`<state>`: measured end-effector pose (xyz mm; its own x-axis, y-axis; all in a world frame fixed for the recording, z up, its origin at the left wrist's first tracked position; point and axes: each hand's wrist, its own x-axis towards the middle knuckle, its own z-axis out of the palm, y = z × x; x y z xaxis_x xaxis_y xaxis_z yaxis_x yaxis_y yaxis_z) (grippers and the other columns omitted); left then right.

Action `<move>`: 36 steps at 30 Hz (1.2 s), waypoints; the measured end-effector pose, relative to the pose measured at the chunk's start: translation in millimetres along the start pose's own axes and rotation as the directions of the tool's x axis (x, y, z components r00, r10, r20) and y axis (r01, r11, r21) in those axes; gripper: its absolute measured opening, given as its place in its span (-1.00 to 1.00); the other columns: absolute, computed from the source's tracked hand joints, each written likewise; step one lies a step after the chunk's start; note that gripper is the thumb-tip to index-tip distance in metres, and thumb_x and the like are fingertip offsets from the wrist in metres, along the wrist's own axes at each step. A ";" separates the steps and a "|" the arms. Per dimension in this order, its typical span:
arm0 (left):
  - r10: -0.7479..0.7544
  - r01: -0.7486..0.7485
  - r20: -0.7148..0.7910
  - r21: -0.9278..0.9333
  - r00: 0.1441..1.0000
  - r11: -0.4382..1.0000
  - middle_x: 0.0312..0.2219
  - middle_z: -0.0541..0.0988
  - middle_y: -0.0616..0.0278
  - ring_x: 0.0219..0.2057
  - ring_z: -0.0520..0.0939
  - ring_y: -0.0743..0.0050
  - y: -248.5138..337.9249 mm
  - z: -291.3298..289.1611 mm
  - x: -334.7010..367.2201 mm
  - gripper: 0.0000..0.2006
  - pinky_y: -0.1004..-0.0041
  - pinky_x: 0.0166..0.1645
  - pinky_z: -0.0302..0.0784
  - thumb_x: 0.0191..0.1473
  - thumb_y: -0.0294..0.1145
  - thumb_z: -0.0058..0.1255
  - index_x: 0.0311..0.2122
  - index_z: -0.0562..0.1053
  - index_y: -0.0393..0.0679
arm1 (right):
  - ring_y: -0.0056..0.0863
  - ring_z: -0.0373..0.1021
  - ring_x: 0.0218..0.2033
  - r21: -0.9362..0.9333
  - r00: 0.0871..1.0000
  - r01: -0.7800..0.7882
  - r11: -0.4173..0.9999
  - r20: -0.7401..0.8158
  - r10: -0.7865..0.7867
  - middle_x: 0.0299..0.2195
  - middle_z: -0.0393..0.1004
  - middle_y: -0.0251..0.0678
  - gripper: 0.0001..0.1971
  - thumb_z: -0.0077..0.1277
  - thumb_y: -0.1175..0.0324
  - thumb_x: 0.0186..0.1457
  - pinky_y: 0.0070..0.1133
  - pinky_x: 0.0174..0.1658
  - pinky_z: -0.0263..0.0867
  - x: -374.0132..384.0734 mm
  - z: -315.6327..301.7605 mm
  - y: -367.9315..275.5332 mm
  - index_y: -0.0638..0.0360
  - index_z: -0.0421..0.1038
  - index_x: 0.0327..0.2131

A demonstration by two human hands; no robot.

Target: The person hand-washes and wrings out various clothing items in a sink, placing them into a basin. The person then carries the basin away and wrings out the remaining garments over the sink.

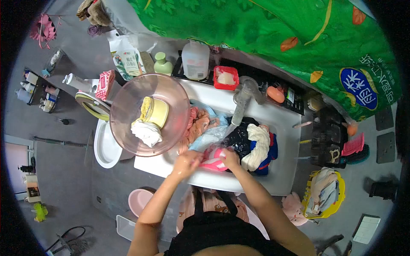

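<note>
A wet pink-and-white striped cloth (213, 164) is stretched between my two hands over the front of the white sink (171, 165). My left hand (187, 164), somewhat blurred, closes on its left end. At the other end my right hand (231, 158) grips it with bent fingers. Water runs from the faucet (243, 100) down beside the cloth. Behind and around it in the basin lie a peach garment (200, 126), a light blue one (212, 133), a black one (240, 137), a cream one (257, 147) and a dark blue and red one (273, 150).
A clear round bowl (124, 134) holding a yellow container and white cloth overhangs the sink's left side. Along the back stand a green bottle (162, 65), a large translucent jug (195, 62) and a red soap dish (226, 86). A yellow basket (340, 200) of clothes is at right.
</note>
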<state>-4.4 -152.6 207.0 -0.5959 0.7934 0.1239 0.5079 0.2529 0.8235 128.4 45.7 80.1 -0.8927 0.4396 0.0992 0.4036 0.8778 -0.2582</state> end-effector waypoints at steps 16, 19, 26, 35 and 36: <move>-0.189 0.278 0.714 -0.007 0.674 0.961 -0.16 0.39 -0.10 -0.10 0.37 -0.07 -155.2 171.7 66.5 -0.47 0.31 0.04 0.22 -0.09 -0.16 -0.12 0.02 0.21 -0.17 | -0.15 0.23 -0.08 0.000 0.869 -0.300 0.954 0.412 0.273 -0.06 0.26 -0.08 -0.53 -0.19 0.05 -0.03 -0.32 -0.10 0.20 50.1 44.0 29.3 0.14 0.24 -0.09; -0.206 0.306 0.734 -0.003 0.648 0.952 -0.18 0.40 -0.12 -0.11 0.38 -0.06 -154.4 169.6 58.5 -0.49 0.31 0.04 0.21 -0.07 -0.13 -0.15 -0.01 0.25 -0.17 | -0.17 0.30 -0.17 0.012 0.755 -0.471 0.882 0.522 0.396 -0.15 0.33 -0.11 -0.59 -0.24 0.10 -0.01 -0.34 -0.16 0.24 75.7 55.4 49.8 0.16 0.30 -0.16; -0.542 0.542 0.182 0.051 0.821 0.839 -0.26 0.45 -0.13 -0.19 0.44 -0.02 -213.7 140.7 20.1 -0.63 0.28 -0.06 0.32 -0.05 -0.18 -0.12 -0.18 0.40 -0.21 | -0.36 0.37 -0.28 0.362 0.337 -0.756 -0.545 0.929 0.151 -0.27 0.41 -0.26 -0.62 -0.32 0.11 0.11 -0.38 -0.26 0.36 74.1 36.0 32.8 0.18 0.35 -0.22; -0.614 0.630 -0.185 0.398 0.767 0.667 -0.34 0.48 -0.18 -0.26 0.50 -0.08 -140.8 222.5 39.2 -0.43 0.22 -0.11 0.34 -0.12 0.09 -0.18 -0.21 0.40 -0.29 | -0.53 0.32 -0.24 0.810 0.808 -0.508 0.293 0.330 0.488 -0.22 0.38 -0.29 -0.54 -0.03 0.20 -0.01 -0.59 -0.20 0.25 27.2 71.1 21.3 0.21 0.20 -0.05; -0.701 0.681 -0.058 0.308 0.711 0.665 -0.30 0.47 -0.18 -0.23 0.49 -0.05 -133.8 219.3 48.2 -0.47 0.25 -0.11 0.34 -0.12 -0.01 -0.15 -0.19 0.38 -0.30 | -0.50 0.33 -0.25 0.827 0.761 -0.551 0.114 0.442 0.476 -0.22 0.38 -0.30 -0.54 -0.04 0.16 0.00 -0.57 -0.18 0.25 32.3 67.2 19.5 0.19 0.21 -0.05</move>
<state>35.3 -26.8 -18.6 -0.8157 0.3544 -0.4571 0.1232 0.8786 0.4615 94.0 64.3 13.7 -0.5754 0.6680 -0.4719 0.3722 -0.2999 -0.8783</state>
